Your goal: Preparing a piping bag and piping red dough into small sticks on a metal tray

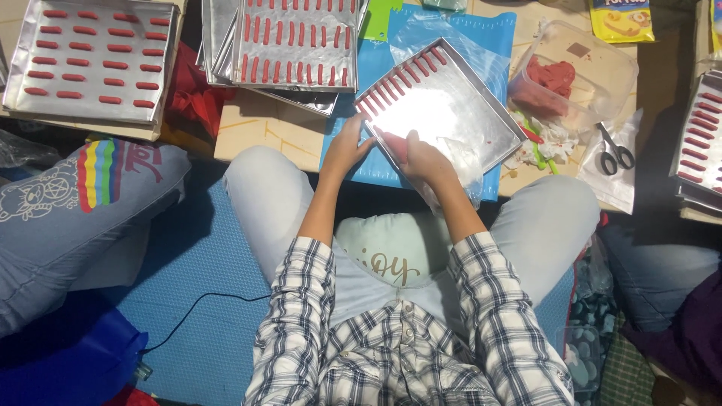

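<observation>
Yellow snack bag [621,19] at top right of frame, flat glossy packet with a picture panel, partly cut by the top edge. Clear plastic tub [575,71] just below-left of it, rounded corners, lump of red dough [549,79] inside. Scissors [616,153] with grey handles lie on white plastic right of centre. Centre frame: shiny metal tray [451,113], rectangular, tilted diagonally on a blue mat [361,162] over the low wooden desk [263,131]; a row of short red dough sticks [398,83] lines its upper-left edge, the rest of the tray bare and glaring. Left hand [347,146] rests fingers on the tray's lower-left corner, fingers loosely spread, holding nothing visible. Right hand [425,159] is curled around a small red dough piece [398,144] at the tray's near edge. Upper left of frame: another tray [94,56] filled with rows of red sticks; a stack of filled trays [297,41] top centre; more trays at right edge [703,143]. Green scraper [380,19] top centre. Another person's knee in jeans [83,203] at left. Open room is tight: free desk only between the trays.
</observation>
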